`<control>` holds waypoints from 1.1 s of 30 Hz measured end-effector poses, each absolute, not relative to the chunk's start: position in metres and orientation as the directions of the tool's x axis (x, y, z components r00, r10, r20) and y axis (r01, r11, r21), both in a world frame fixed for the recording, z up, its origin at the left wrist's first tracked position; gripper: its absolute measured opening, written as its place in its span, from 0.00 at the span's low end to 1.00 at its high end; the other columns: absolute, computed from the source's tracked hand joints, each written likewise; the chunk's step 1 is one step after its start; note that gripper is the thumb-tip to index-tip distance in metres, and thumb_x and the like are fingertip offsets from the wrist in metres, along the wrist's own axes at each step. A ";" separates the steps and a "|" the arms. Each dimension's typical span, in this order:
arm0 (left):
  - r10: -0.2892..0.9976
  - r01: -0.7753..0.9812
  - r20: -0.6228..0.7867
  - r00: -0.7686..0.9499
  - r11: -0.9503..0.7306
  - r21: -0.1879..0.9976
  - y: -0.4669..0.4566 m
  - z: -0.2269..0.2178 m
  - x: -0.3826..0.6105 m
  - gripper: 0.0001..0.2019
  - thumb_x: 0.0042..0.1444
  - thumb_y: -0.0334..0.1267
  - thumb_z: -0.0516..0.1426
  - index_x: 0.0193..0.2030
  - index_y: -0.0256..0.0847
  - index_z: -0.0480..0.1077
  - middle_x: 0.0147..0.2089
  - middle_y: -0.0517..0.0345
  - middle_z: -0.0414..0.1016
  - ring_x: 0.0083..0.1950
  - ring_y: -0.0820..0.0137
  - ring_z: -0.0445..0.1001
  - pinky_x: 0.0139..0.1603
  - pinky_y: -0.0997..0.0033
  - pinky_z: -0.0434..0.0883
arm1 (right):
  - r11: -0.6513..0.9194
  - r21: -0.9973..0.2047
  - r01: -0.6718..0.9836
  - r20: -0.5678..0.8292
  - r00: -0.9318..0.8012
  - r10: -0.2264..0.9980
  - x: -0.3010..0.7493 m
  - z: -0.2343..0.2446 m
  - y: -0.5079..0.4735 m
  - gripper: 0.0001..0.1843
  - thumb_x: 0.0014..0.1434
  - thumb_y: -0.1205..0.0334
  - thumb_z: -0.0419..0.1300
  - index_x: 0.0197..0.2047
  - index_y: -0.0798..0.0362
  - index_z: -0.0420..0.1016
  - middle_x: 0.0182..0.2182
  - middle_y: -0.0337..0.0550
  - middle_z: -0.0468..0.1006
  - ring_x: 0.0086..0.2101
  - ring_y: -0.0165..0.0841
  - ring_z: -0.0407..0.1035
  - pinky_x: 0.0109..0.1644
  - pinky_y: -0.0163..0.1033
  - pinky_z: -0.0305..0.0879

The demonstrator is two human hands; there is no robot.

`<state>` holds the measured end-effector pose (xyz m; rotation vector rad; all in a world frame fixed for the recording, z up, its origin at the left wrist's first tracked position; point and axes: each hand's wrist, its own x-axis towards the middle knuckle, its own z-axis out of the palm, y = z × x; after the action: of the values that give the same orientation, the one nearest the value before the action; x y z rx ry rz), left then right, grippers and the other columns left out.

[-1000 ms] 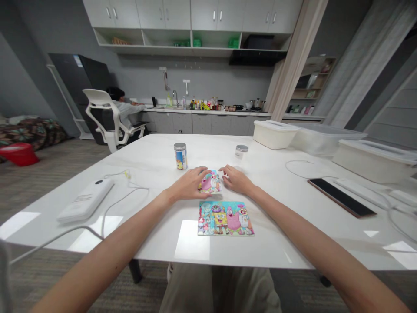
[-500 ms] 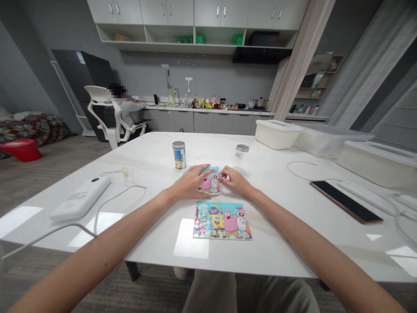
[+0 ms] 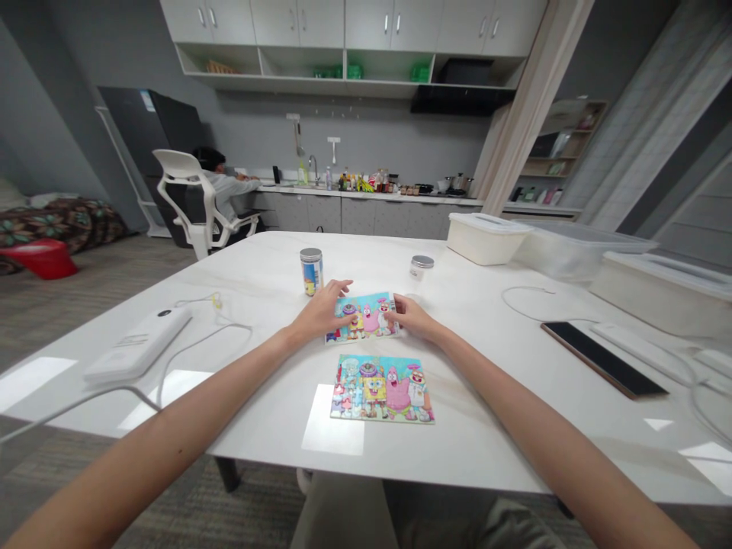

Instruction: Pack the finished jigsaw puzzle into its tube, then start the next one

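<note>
A small picture card [image 3: 371, 314] with cartoon figures is between my two hands, seen picture side up and slightly slanted. My left hand [image 3: 321, 314] is at its left end, with the thumb over the picture and the index finger stretched past the top edge; the other fingers are partly hidden. At the right end, my right hand [image 3: 412, 316] pinches the card, thumb in front and fingers curled at the edge. Closer to me lies a jigsaw puzzle [image 3: 382, 389] with a matching cartoon picture, flat on the white table [image 3: 457, 427]. Neither hand touches it.
Beyond my hands stand a printed jar [image 3: 312, 272] and a clear jar [image 3: 422, 271], both with silver lids. A white power bank [image 3: 140, 347] with cables lies left, a phone [image 3: 600, 358] right. Storage boxes [image 3: 486, 238] line the far right. A person [image 3: 229, 187] sits at the counter.
My left hand has slid left off the middle of the card, baring more of its picture. The right hand now has its thumb over the card's right end. The view has shifted slightly.
</note>
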<state>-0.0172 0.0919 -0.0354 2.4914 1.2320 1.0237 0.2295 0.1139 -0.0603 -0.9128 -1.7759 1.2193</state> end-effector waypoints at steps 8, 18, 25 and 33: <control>0.958 0.026 0.091 0.271 -0.102 0.994 0.095 -0.048 -0.020 0.36 0.32 0.36 0.71 0.51 0.40 0.64 0.47 0.49 0.73 0.46 0.61 0.75 0.47 0.57 0.74 | 0.199 -0.976 0.086 0.162 -0.319 0.934 0.233 -0.062 0.119 0.10 0.38 0.64 0.59 0.29 0.53 0.70 0.21 0.33 0.72 0.18 0.26 0.63 0.22 0.33 0.60; 0.977 -0.102 0.108 0.186 -0.090 0.991 0.099 -0.055 -0.019 0.37 0.28 0.31 0.72 0.49 0.37 0.66 0.37 0.57 0.77 0.39 0.67 0.76 0.43 0.63 0.75 | 0.059 -0.997 0.059 0.044 -0.224 0.974 0.235 -0.063 0.120 0.04 0.32 0.65 0.56 0.18 0.53 0.64 0.14 0.34 0.67 0.13 0.26 0.60 0.15 0.33 0.56; 0.980 -0.074 0.110 0.166 -0.098 0.992 0.104 -0.062 -0.019 0.30 0.26 0.34 0.73 0.40 0.36 0.69 0.37 0.55 0.79 0.39 0.66 0.78 0.46 0.60 0.75 | -0.015 -0.988 0.156 -0.062 -0.305 0.950 0.244 -0.051 0.111 0.05 0.29 0.67 0.60 0.17 0.54 0.68 0.16 0.35 0.72 0.19 0.27 0.65 0.21 0.30 0.56; 0.956 -0.009 0.152 0.251 -0.155 0.988 0.103 -0.064 -0.016 0.27 0.29 0.32 0.71 0.41 0.35 0.71 0.38 0.52 0.79 0.40 0.64 0.78 0.48 0.59 0.74 | -0.010 -0.933 0.360 -0.176 -0.434 0.883 0.257 -0.033 0.104 0.07 0.31 0.65 0.63 0.20 0.55 0.74 0.21 0.36 0.75 0.28 0.33 0.69 0.31 0.34 0.62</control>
<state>-0.0165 0.1030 -0.0642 1.4387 0.9486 1.1221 0.2567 0.1039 -0.0333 -1.2860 -1.7982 1.4499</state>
